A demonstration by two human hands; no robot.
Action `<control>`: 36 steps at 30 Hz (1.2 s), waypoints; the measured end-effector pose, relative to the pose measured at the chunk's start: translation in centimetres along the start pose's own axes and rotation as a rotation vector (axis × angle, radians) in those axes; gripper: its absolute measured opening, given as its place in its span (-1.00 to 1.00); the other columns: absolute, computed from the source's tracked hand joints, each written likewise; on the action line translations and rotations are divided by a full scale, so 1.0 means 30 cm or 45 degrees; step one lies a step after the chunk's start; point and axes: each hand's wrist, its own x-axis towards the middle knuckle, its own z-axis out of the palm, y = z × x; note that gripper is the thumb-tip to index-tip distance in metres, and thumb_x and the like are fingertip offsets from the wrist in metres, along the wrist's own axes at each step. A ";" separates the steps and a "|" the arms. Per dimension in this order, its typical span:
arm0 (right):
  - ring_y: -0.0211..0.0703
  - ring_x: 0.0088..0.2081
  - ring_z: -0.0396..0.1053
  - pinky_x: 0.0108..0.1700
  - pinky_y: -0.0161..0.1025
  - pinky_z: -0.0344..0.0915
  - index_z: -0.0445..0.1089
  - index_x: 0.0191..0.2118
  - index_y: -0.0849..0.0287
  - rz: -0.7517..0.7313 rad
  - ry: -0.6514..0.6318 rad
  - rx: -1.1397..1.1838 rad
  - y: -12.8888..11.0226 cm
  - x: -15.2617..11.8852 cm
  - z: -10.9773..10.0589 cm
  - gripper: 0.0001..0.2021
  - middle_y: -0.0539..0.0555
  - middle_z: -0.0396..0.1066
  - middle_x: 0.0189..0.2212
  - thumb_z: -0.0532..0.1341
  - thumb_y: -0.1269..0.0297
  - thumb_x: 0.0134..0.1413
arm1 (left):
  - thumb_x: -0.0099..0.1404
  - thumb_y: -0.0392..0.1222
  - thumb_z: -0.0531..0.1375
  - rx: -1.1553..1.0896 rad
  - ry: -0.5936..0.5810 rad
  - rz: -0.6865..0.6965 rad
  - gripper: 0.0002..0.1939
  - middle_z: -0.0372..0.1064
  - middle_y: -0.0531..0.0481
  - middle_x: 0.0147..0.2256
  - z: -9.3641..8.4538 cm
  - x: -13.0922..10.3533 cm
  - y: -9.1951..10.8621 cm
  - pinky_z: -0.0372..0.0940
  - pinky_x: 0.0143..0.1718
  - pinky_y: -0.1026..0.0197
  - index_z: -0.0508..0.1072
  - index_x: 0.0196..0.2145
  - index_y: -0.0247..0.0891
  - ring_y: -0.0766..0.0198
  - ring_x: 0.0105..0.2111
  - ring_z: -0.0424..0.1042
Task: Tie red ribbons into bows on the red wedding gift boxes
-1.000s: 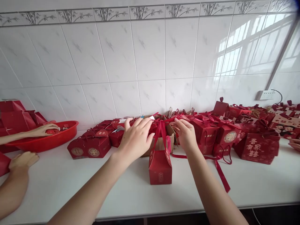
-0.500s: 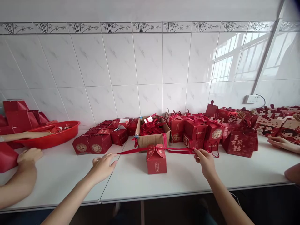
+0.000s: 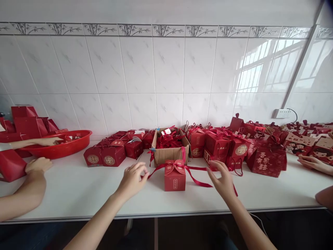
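The ribbon (image 3: 194, 173) runs left to right across the upright box (image 3: 175, 177). The left hand (image 3: 134, 178) pinches one end; the right hand's (image 3: 222, 178) grip cannot be told. The label is unreadable.

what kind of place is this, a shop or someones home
Probably a home kitchen or utility room used for packing favours: a tiled wall, a long white counter, and many red gift boxes beside a cardboard box of ribbons.

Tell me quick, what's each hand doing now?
Left hand: pinching the left end of the red ribbon.
Right hand: fingers spread, at the ribbon's right side; grip cannot be told.
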 end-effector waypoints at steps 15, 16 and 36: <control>0.04 -0.03 0.42 -0.01 -0.08 0.35 0.57 -0.31 0.16 -0.086 -0.500 -0.026 -0.083 0.003 0.313 -0.81 0.22 0.46 -0.12 0.20 0.35 0.01 | 0.33 -0.14 0.17 -0.546 0.107 -0.221 -0.70 0.37 -0.13 -0.01 0.271 0.145 0.120 0.36 -0.04 -0.04 0.39 -0.02 -0.29 0.14 -0.06 0.41; 0.03 -0.01 0.41 -0.01 -0.09 0.35 0.57 -0.32 0.16 -0.075 -0.503 -0.026 -0.080 0.001 0.314 -0.81 0.23 0.44 -0.10 0.18 0.35 0.02 | 0.31 -0.18 0.20 -0.566 0.106 -0.229 -0.73 0.38 -0.12 -0.03 0.269 0.143 0.121 0.34 -0.01 -0.03 0.40 -0.05 -0.29 0.14 -0.05 0.40; -0.25 -0.58 0.04 -0.50 -0.27 -0.14 0.06 -0.73 0.11 0.251 -0.546 -0.221 -0.043 0.088 0.277 -0.48 -0.05 0.11 -0.72 0.29 -0.11 -0.15 | -0.05 -0.21 0.40 -0.741 -0.079 -0.370 -0.57 0.23 0.20 -0.50 0.201 0.201 0.084 0.19 -0.41 0.28 0.26 -0.29 -0.23 0.34 -0.48 0.31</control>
